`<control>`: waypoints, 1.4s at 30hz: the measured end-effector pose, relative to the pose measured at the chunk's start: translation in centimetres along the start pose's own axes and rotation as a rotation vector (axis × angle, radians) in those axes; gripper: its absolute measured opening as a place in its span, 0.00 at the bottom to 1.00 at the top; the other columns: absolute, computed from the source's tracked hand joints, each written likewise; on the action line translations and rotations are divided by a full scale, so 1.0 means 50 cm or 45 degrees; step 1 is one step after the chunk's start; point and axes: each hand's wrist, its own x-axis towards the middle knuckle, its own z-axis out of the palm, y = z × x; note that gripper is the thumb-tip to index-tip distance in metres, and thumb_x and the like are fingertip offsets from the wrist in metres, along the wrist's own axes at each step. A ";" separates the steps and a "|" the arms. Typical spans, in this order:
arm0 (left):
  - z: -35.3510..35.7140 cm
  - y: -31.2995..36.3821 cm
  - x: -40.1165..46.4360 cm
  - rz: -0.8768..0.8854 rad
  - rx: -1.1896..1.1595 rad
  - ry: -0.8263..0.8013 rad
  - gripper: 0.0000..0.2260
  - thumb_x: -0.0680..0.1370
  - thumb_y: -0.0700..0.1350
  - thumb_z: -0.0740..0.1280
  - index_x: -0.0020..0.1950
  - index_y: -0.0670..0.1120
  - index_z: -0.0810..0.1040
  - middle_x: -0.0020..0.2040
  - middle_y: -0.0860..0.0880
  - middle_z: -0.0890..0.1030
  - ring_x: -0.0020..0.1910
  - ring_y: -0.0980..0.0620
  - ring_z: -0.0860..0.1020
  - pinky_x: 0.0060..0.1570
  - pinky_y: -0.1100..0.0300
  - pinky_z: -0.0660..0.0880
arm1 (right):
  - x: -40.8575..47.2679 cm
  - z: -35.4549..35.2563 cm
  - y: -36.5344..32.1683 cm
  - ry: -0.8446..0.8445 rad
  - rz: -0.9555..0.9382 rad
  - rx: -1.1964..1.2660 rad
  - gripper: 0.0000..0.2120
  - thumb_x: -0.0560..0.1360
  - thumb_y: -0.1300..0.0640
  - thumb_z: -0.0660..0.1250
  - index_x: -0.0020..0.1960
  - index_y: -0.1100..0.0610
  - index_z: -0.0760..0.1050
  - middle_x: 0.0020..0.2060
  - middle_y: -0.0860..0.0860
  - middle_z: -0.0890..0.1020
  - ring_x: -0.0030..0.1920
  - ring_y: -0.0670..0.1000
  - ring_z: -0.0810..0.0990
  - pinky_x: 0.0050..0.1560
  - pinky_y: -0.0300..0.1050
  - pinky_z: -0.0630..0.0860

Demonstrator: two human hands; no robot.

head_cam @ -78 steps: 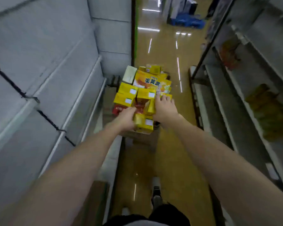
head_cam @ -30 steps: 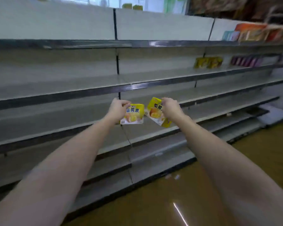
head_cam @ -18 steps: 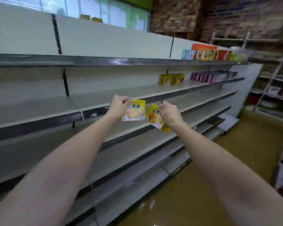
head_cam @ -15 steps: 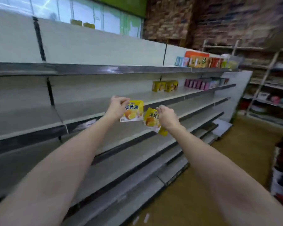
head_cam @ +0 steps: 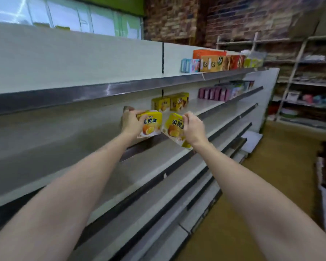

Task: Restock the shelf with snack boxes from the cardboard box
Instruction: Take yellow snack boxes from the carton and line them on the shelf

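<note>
Head view: the camera has swung right along the aisle since half a second ago, and both arms have carried their loads closer to the second shelf (head_cam: pixel 205 107), where two matching yellow boxes (head_cam: pixel 170 103) already stand; the cardboard box seen earlier is out of frame now. Judged from this, the carry is nearly over and placing comes next, probably beside that pair. Left hand (head_cam: pixel 131 122) grips the left snack box (head_cam: pixel 151 124) by its left edge, fingers wrapped behind it and thumb across the front; the box is upright, face toward the camera, its lower edge just above the shelf lip. Right hand (head_cam: pixel 193 128) grasps the right snack box (head_cam: pixel 174 127) from its right side, fingers curled over the top corner; this box tilts, bottom swinging right. The two boxes are just beside each other, not touching. Neither rests on the shelf yet.
</note>
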 end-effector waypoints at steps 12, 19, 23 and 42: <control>0.365 0.039 0.277 -0.258 0.156 0.028 0.25 0.69 0.52 0.79 0.64 0.48 0.79 0.59 0.41 0.73 0.56 0.44 0.76 0.56 0.61 0.71 | 0.442 0.112 0.297 -0.192 -0.294 -0.117 0.12 0.83 0.54 0.58 0.59 0.59 0.74 0.56 0.61 0.80 0.54 0.65 0.75 0.54 0.55 0.67; 0.498 0.009 0.374 -0.355 0.155 0.100 0.27 0.72 0.48 0.76 0.69 0.45 0.74 0.62 0.39 0.70 0.59 0.40 0.74 0.57 0.58 0.70 | 0.563 0.204 0.373 -0.395 -0.436 -0.207 0.14 0.80 0.59 0.59 0.63 0.60 0.74 0.56 0.63 0.80 0.57 0.65 0.76 0.57 0.55 0.69; 0.542 -0.015 0.412 -0.356 0.164 0.153 0.26 0.75 0.48 0.73 0.70 0.42 0.70 0.62 0.36 0.71 0.58 0.37 0.74 0.58 0.53 0.71 | 0.603 0.220 0.386 -0.437 -0.546 -0.061 0.12 0.81 0.57 0.59 0.60 0.58 0.77 0.55 0.61 0.80 0.54 0.63 0.77 0.54 0.55 0.73; 0.537 0.001 0.416 -0.552 0.033 0.461 0.10 0.75 0.46 0.73 0.52 0.44 0.78 0.42 0.48 0.79 0.42 0.49 0.78 0.39 0.60 0.70 | 0.661 0.273 0.442 -0.807 -0.975 0.317 0.23 0.73 0.51 0.72 0.65 0.50 0.72 0.67 0.56 0.70 0.69 0.58 0.66 0.69 0.53 0.66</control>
